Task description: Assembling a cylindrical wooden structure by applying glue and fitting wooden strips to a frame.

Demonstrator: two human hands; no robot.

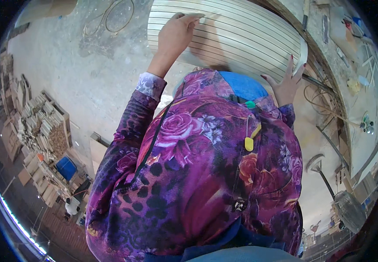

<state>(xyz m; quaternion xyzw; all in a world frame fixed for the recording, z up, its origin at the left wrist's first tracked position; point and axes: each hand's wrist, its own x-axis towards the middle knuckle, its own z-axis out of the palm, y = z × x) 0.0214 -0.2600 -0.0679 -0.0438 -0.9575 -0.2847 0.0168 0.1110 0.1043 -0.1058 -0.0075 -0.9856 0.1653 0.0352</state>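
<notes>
The slatted panel [241, 32] points lengthwise toward the counter [351, 97]; left hand [176, 37], fingers together, is farther from it; right hand [285, 87], spread, nearer.

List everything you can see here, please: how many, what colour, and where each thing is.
Slatted panel: one, pale cream, top centre
Worktable: one, greyish, right, bearing small items too tiny to name
Coiled cord: one, tan, floor at upper left
Wood pieces: many, pale brown, stacked at left
Container: one, blue, left
Standing fan: one, grey, lower right
Co-worker: one, white top, lower left
Tabs: two, green and yellow, on the garment
Floral garment: one, mostly purple, centre
Left hand: one, bare, over the panel
Right hand: one, bare, red nails, at the panel's right end
</notes>
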